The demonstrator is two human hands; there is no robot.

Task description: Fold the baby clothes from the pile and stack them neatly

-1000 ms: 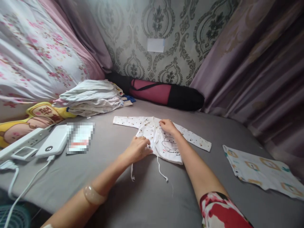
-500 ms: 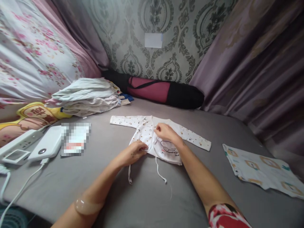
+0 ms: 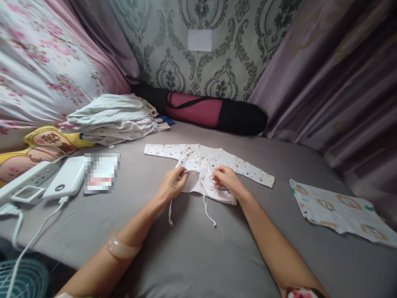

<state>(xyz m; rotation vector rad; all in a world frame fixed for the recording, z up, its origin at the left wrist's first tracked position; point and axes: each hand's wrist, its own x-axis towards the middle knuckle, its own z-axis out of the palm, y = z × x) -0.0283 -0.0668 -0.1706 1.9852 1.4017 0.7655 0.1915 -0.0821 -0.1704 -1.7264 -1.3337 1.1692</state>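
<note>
At the far left, a long white plastic power strip (image 3: 39, 176) lies on the grey sheet-covered bed (image 3: 269, 165), with a flat white rectangular power bank (image 3: 66, 176) just beside it. Behind them rests a heaped pile of pale folded cloths (image 3: 114, 120). The left hand (image 3: 173, 182) pinches the lower front edge of a small white printed cotton shirt (image 3: 206, 163), folding it up. The shirt lies mid-bed, sleeves outstretched. The right hand (image 3: 228, 180) is over its right front, fingers curled together; whether they grip fabric cannot be told. Farther right lies a flat white patterned cloth (image 3: 341, 213).
</note>
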